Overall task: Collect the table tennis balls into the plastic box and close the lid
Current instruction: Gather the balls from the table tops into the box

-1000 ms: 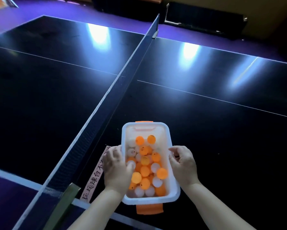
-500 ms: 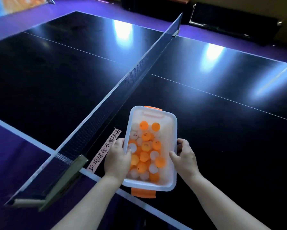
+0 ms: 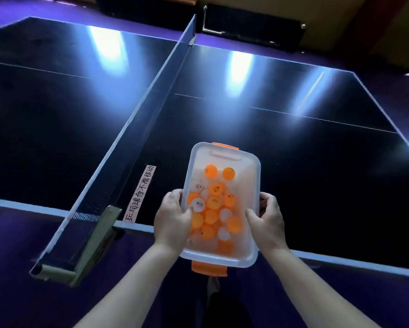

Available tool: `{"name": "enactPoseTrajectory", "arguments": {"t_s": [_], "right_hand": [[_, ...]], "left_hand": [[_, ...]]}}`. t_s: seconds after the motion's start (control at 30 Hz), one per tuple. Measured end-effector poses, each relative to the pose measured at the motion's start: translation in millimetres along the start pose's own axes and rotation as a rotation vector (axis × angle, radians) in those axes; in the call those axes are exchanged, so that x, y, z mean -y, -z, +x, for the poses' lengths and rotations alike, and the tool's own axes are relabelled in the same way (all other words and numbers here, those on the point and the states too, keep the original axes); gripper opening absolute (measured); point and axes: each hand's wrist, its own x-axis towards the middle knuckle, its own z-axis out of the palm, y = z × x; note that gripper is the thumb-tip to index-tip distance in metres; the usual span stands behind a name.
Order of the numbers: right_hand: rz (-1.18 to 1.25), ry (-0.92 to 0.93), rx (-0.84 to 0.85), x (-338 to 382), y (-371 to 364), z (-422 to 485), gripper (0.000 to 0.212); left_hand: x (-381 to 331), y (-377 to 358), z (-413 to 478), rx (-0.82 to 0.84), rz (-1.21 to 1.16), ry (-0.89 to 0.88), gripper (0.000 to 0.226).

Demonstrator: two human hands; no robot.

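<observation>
Left hand (image 3: 172,221), right hand (image 3: 268,220), both seemingly clasping

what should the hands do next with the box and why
Probably push the plastic box forward and set it flat on the table, so the near orange latch can be clipped. The left hand and right hand grip its long sides, its near end hangs past the table edge, the balls already lie under the lid, and that latch sticks out, seemingly unclipped.
</observation>
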Motion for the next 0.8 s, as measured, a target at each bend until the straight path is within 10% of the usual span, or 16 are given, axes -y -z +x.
{"name": "enactPoseTrajectory", "arguments": {"t_s": [0.8], "right_hand": [[0.137,-0.323,-0.451,-146,251,-242,0.027]], "left_hand": [[-111,-125,-264,0.444,-0.094,-0.263,0.011]]}}
